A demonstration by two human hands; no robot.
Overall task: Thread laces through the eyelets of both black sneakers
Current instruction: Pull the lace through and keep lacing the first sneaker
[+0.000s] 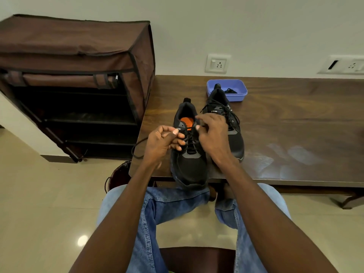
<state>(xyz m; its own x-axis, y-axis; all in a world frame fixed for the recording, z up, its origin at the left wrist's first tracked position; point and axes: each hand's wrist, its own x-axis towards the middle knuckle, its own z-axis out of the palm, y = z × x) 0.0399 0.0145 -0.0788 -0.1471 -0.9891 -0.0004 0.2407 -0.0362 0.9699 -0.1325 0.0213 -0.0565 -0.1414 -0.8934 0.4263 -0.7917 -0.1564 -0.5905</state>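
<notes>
Two black sneakers stand side by side on the dark wooden table (285, 134), toes towards me. The near left sneaker (190, 166) shows an orange insole, and its toe hangs over the front edge. My left hand (161, 144) pinches its black lace (137, 148) at the upper left eyelets; a slack loop of that lace hangs off the table's left end. My right hand (212, 136) pinches the lace at the upper right eyelets. The right sneaker (234, 131) is laced, and my right hand partly hides it.
A blue plastic tub (239, 95) holding something black sits behind the right sneaker. A brown fabric shoe rack (78, 75) stands left of the table. A dark bin (120, 174) sits on the floor under the table's left corner. Two wall sockets are behind.
</notes>
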